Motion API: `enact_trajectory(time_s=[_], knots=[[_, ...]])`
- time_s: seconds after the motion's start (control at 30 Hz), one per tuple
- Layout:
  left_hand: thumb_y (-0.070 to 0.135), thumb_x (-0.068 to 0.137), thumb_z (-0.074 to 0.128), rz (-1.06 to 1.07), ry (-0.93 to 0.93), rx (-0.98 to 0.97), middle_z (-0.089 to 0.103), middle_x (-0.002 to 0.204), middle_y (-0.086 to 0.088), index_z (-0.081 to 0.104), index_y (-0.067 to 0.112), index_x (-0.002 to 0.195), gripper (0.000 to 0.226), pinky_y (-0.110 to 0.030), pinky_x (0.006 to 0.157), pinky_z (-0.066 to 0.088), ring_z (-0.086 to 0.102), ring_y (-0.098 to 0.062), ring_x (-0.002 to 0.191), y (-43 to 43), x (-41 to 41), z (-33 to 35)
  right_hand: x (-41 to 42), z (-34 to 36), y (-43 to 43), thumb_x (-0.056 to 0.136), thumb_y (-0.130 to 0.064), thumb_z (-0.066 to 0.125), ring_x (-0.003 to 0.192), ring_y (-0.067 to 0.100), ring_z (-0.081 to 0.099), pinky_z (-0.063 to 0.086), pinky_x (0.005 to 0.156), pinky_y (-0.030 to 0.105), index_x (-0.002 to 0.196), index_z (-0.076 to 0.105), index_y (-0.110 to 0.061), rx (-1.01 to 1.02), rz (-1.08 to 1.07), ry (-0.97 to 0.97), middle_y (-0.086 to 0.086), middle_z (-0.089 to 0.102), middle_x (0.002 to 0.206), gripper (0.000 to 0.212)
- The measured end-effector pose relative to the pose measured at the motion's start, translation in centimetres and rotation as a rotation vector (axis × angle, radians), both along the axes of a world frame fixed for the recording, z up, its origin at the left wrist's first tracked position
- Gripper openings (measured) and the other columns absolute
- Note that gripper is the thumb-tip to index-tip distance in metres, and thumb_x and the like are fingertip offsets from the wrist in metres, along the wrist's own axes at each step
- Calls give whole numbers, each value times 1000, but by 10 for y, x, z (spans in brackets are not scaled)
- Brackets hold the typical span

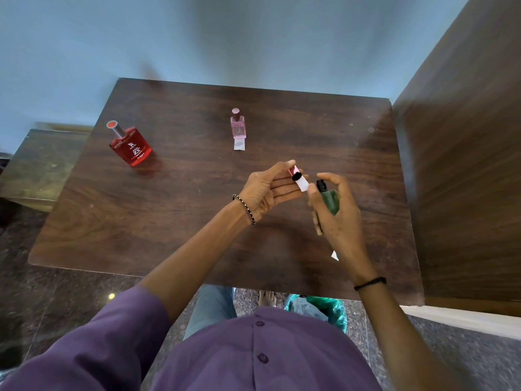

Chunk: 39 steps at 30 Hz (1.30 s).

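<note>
My right hand (339,218) grips a small green spray bottle (330,199) with a black nozzle, its index finger arched over the top, above the dark wooden table (169,215). My left hand (267,189) holds a white paper strip (302,184) together with a pink cap with a black end (294,174), pinched by the thumb against the straight fingers. The nozzle points toward the strip, a short gap apart.
A red perfume bottle (131,143) stands at the table's left. A small pink perfume bottle (238,125) stands at the middle back with a white paper strip (239,143) before it. A wooden panel (465,165) rises on the right. A green-lined bin (324,309) sits below the table.
</note>
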State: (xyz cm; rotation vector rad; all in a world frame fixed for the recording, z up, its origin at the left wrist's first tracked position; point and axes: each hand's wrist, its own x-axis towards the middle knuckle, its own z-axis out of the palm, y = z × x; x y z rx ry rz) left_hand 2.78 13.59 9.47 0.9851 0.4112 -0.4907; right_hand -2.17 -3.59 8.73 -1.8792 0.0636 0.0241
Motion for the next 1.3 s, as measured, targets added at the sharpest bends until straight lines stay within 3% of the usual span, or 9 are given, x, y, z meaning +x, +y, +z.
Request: enact_trajectory(time_s=[0.07, 0.17, 0.27, 0.47, 0.67, 0.83, 1.0, 1.3], knots=[[28, 88, 74, 2, 2, -16, 75, 107, -20, 73, -1, 105, 33, -37, 79, 62, 74, -30, 100, 1, 0, 0, 2, 5, -2, 98, -51, 59, 53, 17, 57, 45, 44, 28, 113, 63, -33, 267, -43, 151, 5, 69, 75, 24], [28, 87, 74, 0, 6, -11, 75, 109, -21, 72, -2, 107, 36, -38, 80, 62, 74, -31, 102, 0, 0, -1, 6, 10, -7, 96, -59, 53, 51, 16, 56, 44, 43, 26, 103, 72, -16, 528, -57, 371, 5, 70, 76, 47], [29, 88, 74, -10, 4, 2, 75, 108, -20, 71, -2, 109, 37, -35, 77, 62, 74, -30, 101, -1, -2, -1, 5, 9, -10, 95, -57, 57, 53, 17, 56, 45, 45, 27, 90, 74, -18, 669, -25, 470, 6, 66, 75, 43], [29, 89, 72, -19, -7, 26, 76, 108, -18, 71, -2, 111, 38, -31, 75, 62, 74, -27, 100, -1, -4, 1, 8, 8, -6, 89, -60, 65, 51, 22, 46, 40, 50, 30, 89, 66, -19, 833, 22, 590, 5, 55, 70, 41], [29, 90, 71, -14, -10, 44, 76, 108, -19, 70, -4, 114, 41, -33, 78, 62, 74, -28, 100, -3, -4, 3, 14, 12, -4, 83, -51, 65, 50, 16, 39, 32, 46, 26, 84, 63, -21, 743, 43, 643, 2, 44, 68, 30], [30, 90, 71, -22, -23, 53, 76, 108, -18, 68, -5, 117, 44, -31, 74, 62, 75, -27, 100, -5, -3, 4, 18, 12, 0, 77, -75, 61, 41, 15, 35, 27, 38, 22, 68, 57, -18, 521, -18, 680, 0, 41, 55, 57], [29, 90, 72, -22, -33, 45, 76, 106, -19, 69, -6, 114, 43, -31, 74, 62, 75, -28, 98, -4, -2, 4, 20, 12, 4, 70, -76, 61, 39, 15, 32, 26, 37, 21, 57, 56, -18, 480, 25, 726, 0, 39, 52, 60], [29, 90, 71, -65, -62, 68, 76, 107, -17, 71, -4, 112, 40, -31, 77, 61, 75, -27, 100, -3, -1, 3, 19, 9, 13, 74, -76, 54, 39, 15, 29, 25, 38, 21, 48, 53, -20, 364, 63, 751, -1, 37, 51, 61]])
